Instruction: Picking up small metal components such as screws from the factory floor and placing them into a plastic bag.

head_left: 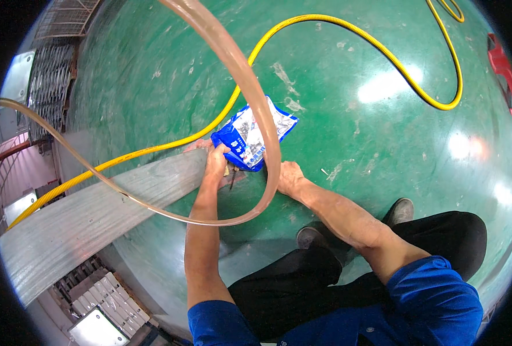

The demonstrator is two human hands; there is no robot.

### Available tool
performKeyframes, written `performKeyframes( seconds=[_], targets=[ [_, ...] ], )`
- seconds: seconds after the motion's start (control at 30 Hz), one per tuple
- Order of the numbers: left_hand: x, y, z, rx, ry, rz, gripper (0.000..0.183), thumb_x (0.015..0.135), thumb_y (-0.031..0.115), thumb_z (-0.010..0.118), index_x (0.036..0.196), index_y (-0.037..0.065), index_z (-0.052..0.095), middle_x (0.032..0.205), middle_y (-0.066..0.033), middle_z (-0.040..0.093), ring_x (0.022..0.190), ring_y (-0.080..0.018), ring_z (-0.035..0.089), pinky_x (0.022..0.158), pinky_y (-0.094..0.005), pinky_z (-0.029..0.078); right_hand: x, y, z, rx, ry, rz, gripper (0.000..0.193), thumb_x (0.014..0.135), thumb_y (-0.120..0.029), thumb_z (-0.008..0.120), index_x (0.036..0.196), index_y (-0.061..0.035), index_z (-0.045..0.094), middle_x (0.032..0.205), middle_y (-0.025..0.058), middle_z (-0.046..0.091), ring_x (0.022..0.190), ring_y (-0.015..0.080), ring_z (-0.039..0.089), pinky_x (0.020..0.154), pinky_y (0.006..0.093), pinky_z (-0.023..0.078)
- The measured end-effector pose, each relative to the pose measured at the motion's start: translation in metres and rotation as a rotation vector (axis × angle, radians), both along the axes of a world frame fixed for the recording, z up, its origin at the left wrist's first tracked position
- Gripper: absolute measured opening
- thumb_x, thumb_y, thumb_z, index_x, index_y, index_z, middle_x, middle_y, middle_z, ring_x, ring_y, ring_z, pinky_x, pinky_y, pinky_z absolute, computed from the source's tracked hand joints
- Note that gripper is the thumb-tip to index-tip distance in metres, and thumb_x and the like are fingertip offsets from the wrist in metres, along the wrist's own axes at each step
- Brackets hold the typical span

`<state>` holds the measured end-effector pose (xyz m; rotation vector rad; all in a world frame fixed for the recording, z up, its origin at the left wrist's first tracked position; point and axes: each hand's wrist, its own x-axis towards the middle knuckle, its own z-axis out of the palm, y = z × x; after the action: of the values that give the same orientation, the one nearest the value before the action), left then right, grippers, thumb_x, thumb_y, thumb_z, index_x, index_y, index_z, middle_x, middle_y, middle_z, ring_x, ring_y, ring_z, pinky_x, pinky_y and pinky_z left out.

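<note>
A blue-and-white printed plastic bag (245, 136) is held low over the green floor in front of me. My left hand (216, 162) pinches its lower left corner, thumb on top. At the lower right edge my right hand (291, 177) is closed and seems to grip the bag, though a clear hose hides the fingertips. That clear brownish hose (260, 109) loops close to the camera, across the bag and over my left forearm. Under the bag, beside my left hand, a thin dark object (233, 180) shows, too small to name.
A yellow corrugated hose (348, 26) snakes over the floor behind the bag. From the left stretches a long, translucent, plastic-like strip (111, 205). Wrapped stacks (51, 86) stand at the far left, with pale stacked pieces (109, 300) at lower left. A red plastic stool (505, 75) is at far right.
</note>
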<state>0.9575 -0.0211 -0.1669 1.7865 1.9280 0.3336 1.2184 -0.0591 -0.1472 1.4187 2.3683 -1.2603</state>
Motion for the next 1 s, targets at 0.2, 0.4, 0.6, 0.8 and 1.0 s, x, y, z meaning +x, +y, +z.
performKeyframes(
  seconds=[0.2, 0.4, 0.6, 0.8, 1.0],
  targets=[
    [0.024, 0.015, 0.010, -0.307, -0.769, 0.656, 0.026, 0.076, 0.008, 0.056, 0.102, 0.002, 0.056, 0.092, -0.0083, 0.062, 0.082, -0.0219, 0.061, 0.074, -0.0334, 0.049, 0.004, 0.008, 0.005, -0.076, 0.000, 0.009, 0.064, 0.087, -0.007, 0.043, 0.147, -0.0001, 0.023, 0.094, 0.0191, 0.069, 0.083, 0.0323, 0.069, 0.076, 0.0442, 0.054],
    [0.021, 0.017, 0.006, -0.341, -1.105, 0.831, 0.030, 0.082, 0.012, 0.057, 0.110, 0.001, 0.054, 0.095, -0.0102, 0.062, 0.087, -0.0227, 0.062, 0.079, -0.0346, 0.050, 0.006, 0.011, 0.008, -0.073, -0.011, -0.007, 0.063, 0.089, -0.009, 0.043, 0.148, -0.0035, 0.023, 0.096, 0.0190, 0.069, 0.085, 0.0323, 0.069, 0.075, 0.0444, 0.054],
    [0.021, 0.019, 0.006, -0.354, -0.935, 0.739, 0.032, 0.085, 0.008, 0.048, 0.116, -0.001, 0.050, 0.110, -0.0161, 0.060, 0.100, -0.0313, 0.062, 0.093, -0.0453, 0.048, 0.007, 0.009, 0.004, -0.085, -0.017, -0.030, 0.064, 0.088, -0.010, 0.044, 0.149, -0.0045, 0.023, 0.093, 0.0196, 0.069, 0.082, 0.0332, 0.069, 0.073, 0.0443, 0.054],
    [-0.014, 0.014, -0.006, -0.264, -1.037, 0.793, 0.031, 0.086, 0.008, 0.047, 0.116, 0.000, 0.051, 0.111, -0.0139, 0.061, 0.102, -0.0291, 0.061, 0.095, -0.0442, 0.048, -0.002, 0.010, 0.012, -0.059, 0.025, -0.015, 0.063, 0.088, -0.010, 0.044, 0.147, -0.0024, 0.025, 0.091, 0.0191, 0.069, 0.081, 0.0327, 0.069, 0.071, 0.0438, 0.055],
    [0.046, 0.027, 0.020, -0.332, -1.211, 0.824, 0.030, 0.086, 0.008, 0.050, 0.115, 0.000, 0.052, 0.109, -0.0120, 0.062, 0.098, -0.0261, 0.063, 0.093, -0.0400, 0.049, 0.011, 0.010, 0.000, -0.065, -0.006, -0.037, 0.061, 0.088, -0.011, 0.046, 0.146, -0.0015, 0.029, 0.091, 0.0178, 0.069, 0.081, 0.0315, 0.069, 0.071, 0.0427, 0.055]
  ],
)
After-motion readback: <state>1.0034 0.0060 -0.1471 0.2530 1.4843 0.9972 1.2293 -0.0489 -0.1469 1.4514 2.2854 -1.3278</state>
